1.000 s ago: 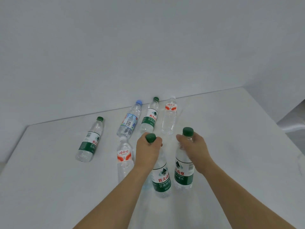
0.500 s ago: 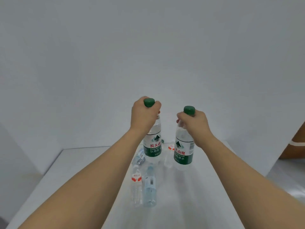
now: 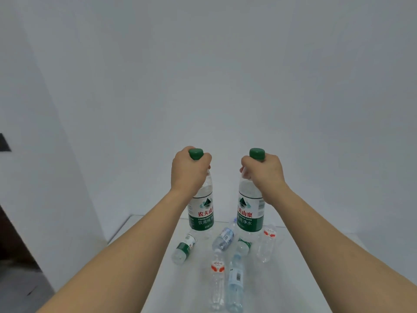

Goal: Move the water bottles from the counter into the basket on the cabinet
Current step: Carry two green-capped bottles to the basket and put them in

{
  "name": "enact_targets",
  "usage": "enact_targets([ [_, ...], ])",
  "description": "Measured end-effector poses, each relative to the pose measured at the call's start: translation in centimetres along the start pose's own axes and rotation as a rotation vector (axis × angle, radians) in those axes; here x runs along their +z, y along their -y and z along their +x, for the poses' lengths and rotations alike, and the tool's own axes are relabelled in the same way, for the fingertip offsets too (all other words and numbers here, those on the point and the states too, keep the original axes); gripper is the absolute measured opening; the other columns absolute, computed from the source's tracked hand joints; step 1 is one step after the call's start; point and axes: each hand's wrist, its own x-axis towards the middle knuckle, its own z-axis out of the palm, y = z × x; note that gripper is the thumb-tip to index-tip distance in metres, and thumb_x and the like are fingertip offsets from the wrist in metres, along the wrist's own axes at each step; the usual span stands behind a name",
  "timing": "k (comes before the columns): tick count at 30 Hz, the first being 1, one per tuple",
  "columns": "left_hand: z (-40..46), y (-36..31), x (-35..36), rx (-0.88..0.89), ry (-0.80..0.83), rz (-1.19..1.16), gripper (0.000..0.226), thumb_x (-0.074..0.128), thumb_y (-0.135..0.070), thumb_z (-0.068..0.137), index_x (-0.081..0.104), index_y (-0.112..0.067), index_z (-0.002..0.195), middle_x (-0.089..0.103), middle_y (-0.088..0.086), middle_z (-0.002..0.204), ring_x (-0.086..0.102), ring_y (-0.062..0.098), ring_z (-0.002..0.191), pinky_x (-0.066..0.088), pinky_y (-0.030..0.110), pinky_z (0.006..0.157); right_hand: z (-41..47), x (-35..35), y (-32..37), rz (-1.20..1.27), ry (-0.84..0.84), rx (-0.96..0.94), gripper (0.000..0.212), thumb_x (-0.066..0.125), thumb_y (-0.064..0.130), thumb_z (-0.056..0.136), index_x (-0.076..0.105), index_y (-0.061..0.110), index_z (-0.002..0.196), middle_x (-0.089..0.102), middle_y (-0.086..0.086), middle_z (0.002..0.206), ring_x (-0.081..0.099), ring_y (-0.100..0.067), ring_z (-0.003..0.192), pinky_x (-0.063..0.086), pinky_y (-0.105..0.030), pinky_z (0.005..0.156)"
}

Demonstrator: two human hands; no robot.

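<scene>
My left hand (image 3: 189, 171) grips the neck of a green-capped water bottle (image 3: 201, 213) with a green and white label, held upright in the air. My right hand (image 3: 264, 175) holds a second green-capped bottle (image 3: 250, 214) the same way, a little to the right. Both hang above the white counter (image 3: 293, 267). Several more bottles lie on it below: a green-label one (image 3: 184, 248), a blue-label one (image 3: 223, 239), two red-label ones (image 3: 217, 281) (image 3: 267, 243), and a pale blue one (image 3: 235, 283). No basket or cabinet is in view.
White walls rise behind the counter and along its left side. A dark opening (image 3: 13, 240) shows at the far left, with grey floor below it. The counter's left edge (image 3: 117, 231) runs close to my left forearm.
Both hands have lifted their bottles off the counter and raised them. The view has tilted up and pulled back, so the lying bottles now sit low in the frame.
</scene>
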Motion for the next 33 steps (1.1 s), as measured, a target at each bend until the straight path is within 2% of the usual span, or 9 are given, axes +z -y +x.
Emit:
enact_targets([
  [9, 0.4, 1.2, -12.7, 0.001, -0.189, 0.054, 0.010, 0.059, -0.026, 0.068, 0.054, -0.018, 0.063, 0.068, 0.000, 0.058, 0.062, 0.018, 0.055, 0.058, 0.045, 0.067, -3.7, 11.6, 2.9, 0.051, 0.215, -0.012, 0.016, 0.060, 0.028, 0.061, 0.065, 0.012, 0.061, 0.072, -0.002, 0.062, 0.063, -0.014, 0.056, 0.056, -0.042, 0.075],
  [16, -0.7, 2.2, -24.9, 0.000, -0.333, 0.154, 0.013, 0.058, -0.026, 0.070, 0.056, -0.014, 0.065, 0.069, 0.002, 0.060, 0.063, 0.020, 0.058, 0.057, 0.041, 0.065, -8.3, 21.4, 5.8, 0.075, 0.385, -0.037, 0.016, 0.060, 0.027, 0.062, 0.064, 0.013, 0.060, 0.073, -0.002, 0.064, 0.066, -0.019, 0.063, 0.055, -0.039, 0.076],
  [21, -3.0, 2.7, -33.1, 0.001, -0.440, 0.218, 0.013, 0.059, -0.024, 0.070, 0.055, -0.014, 0.063, 0.069, 0.003, 0.060, 0.059, 0.013, 0.052, 0.049, 0.030, 0.055, -12.9, 27.9, 7.6, 0.138, 0.513, -0.051, 0.016, 0.060, 0.025, 0.063, 0.064, 0.010, 0.062, 0.073, -0.004, 0.064, 0.062, -0.015, 0.055, 0.052, -0.034, 0.068],
  [23, -4.0, 2.6, -36.1, 0.002, -0.484, 0.247, 0.014, 0.059, -0.025, 0.070, 0.057, -0.012, 0.064, 0.070, 0.003, 0.060, 0.058, 0.011, 0.049, 0.049, 0.030, 0.054, -14.8, 30.2, 8.3, 0.170, 0.561, -0.052, 0.018, 0.060, 0.024, 0.063, 0.065, 0.008, 0.064, 0.072, -0.004, 0.063, 0.061, -0.013, 0.052, 0.051, -0.032, 0.065],
  [28, -6.8, 2.2, -42.6, -0.020, -0.591, 0.324, 0.013, 0.060, -0.025, 0.070, 0.059, -0.013, 0.065, 0.070, 0.001, 0.060, 0.060, 0.015, 0.050, 0.051, 0.034, 0.051, -18.8, 35.1, 10.4, 0.212, 0.683, -0.049, 0.017, 0.060, 0.023, 0.064, 0.065, 0.007, 0.068, 0.073, -0.004, 0.063, 0.062, -0.015, 0.054, 0.052, -0.032, 0.065],
  [31, -8.8, 2.0, -45.9, -0.026, -0.654, 0.352, 0.013, 0.061, -0.023, 0.071, 0.057, -0.022, 0.059, 0.067, 0.000, 0.056, 0.057, 0.014, 0.047, 0.045, 0.027, 0.039, -20.9, 37.8, 11.4, 0.231, 0.751, -0.065, 0.014, 0.061, 0.023, 0.066, 0.064, 0.009, 0.067, 0.073, -0.006, 0.066, 0.062, -0.019, 0.058, 0.052, -0.035, 0.069],
  [33, -9.9, 2.0, -47.6, -0.038, -0.673, 0.351, 0.018, 0.061, -0.019, 0.072, 0.054, -0.021, 0.055, 0.061, -0.002, 0.050, 0.052, 0.012, 0.043, 0.043, 0.026, 0.039, -22.1, 39.2, 11.9, 0.227, 0.778, -0.074, 0.014, 0.061, 0.024, 0.067, 0.063, 0.010, 0.066, 0.073, -0.006, 0.067, 0.062, -0.021, 0.061, 0.052, -0.037, 0.072],
])
